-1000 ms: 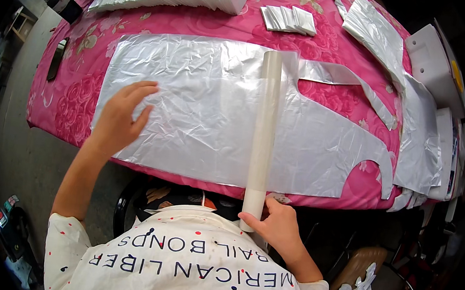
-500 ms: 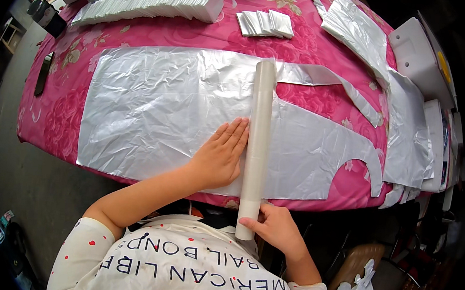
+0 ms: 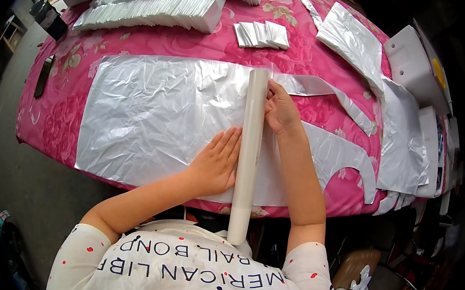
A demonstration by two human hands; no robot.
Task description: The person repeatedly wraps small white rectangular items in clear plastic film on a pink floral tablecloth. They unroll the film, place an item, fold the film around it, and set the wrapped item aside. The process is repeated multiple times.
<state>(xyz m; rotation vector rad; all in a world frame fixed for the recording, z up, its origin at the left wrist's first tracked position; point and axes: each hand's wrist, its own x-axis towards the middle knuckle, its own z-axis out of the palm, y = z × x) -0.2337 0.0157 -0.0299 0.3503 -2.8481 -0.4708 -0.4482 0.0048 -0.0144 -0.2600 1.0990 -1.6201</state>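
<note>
A thin silvery-white plastic apron (image 3: 145,120) lies flat across the table, its neck cut-out and a long strap (image 3: 353,113) toward the right. A long pale tube (image 3: 250,147) lies across it, its near end jutting past the table edge toward my shirt. My left hand (image 3: 214,163) rests flat on the plastic, fingers stretched out and their tips against the tube's left side. At the tube's far end, my right hand (image 3: 282,109) is on its right side with fingers bent and drawn together. What they pinch, if anything, is hidden.
Rows of folded white plastic packets (image 3: 150,11) stand at the far left, with a small stack of packets (image 3: 261,35) nearby. More folded plastic sheets (image 3: 354,42) and a white foam box (image 3: 417,62) are at the right. A dark phone (image 3: 43,76) lies on the pink floral tablecloth (image 3: 61,123).
My right hand has moved from the tube's near end up to its far end. My left hand stays flat beside the tube. The whole view has shifted slightly.
</note>
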